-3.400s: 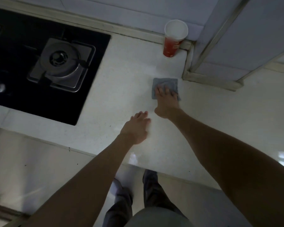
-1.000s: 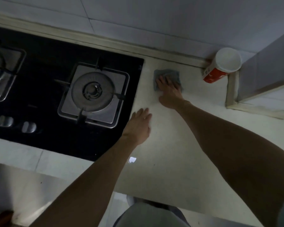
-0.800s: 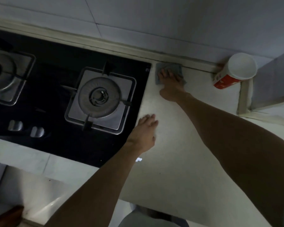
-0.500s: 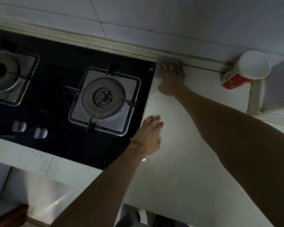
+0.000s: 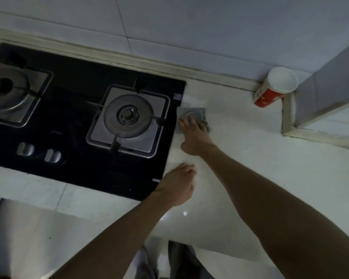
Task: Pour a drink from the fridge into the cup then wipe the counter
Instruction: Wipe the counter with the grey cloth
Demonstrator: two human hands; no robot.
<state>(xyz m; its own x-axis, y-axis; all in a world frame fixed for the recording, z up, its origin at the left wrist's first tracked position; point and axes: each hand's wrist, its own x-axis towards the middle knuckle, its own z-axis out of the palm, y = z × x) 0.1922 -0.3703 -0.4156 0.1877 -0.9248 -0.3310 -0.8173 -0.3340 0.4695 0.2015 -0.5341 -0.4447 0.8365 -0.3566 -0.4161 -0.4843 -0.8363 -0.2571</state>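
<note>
Cloth [image 5: 195,112] pinned flat under right hand [image 5: 193,133], just beside hob's [image 5: 75,109] right edge | left hand [image 5: 178,185] relaxed, empty, on tabletop [image 5: 250,158] at hob's front-right corner | cup [image 5: 274,87] upright well right of hob, open tabletop between.

right hand [image 5: 193,133] flat on cloth [image 5: 191,114] beside hob [image 5: 79,121] | left hand [image 5: 177,185] on counter [image 5: 260,168]
</note>
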